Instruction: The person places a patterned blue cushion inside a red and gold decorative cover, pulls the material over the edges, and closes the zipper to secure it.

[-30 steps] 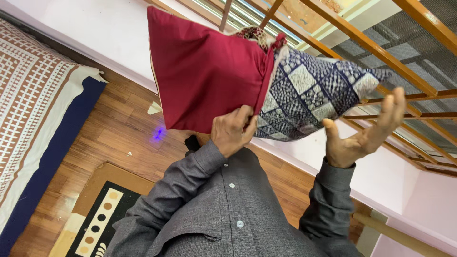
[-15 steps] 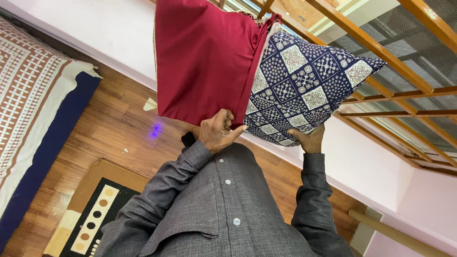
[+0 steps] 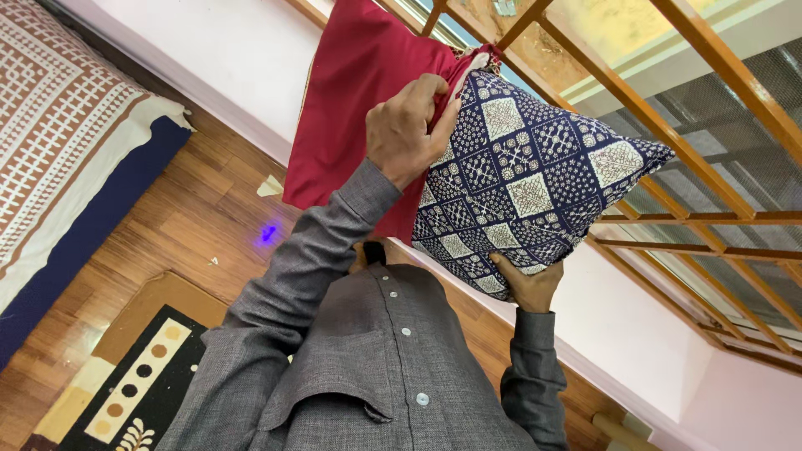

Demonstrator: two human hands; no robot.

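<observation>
Two hands are working a navy patterned cushion (image 3: 535, 179), raised in front of the person's chest and half sheathed in a maroon cushion cover (image 3: 355, 108). The left hand (image 3: 407, 129) is closing its fingers on the cover's open edge at the cushion's top corner. The right hand (image 3: 525, 282) is gripping the cushion's bottom corner from beneath, before an orange window grille (image 3: 693, 117).

The red cover (image 3: 355, 100) hides the patterned pillow's (image 3: 526, 179) far end, and the cover's top runs past the upper edge.
</observation>
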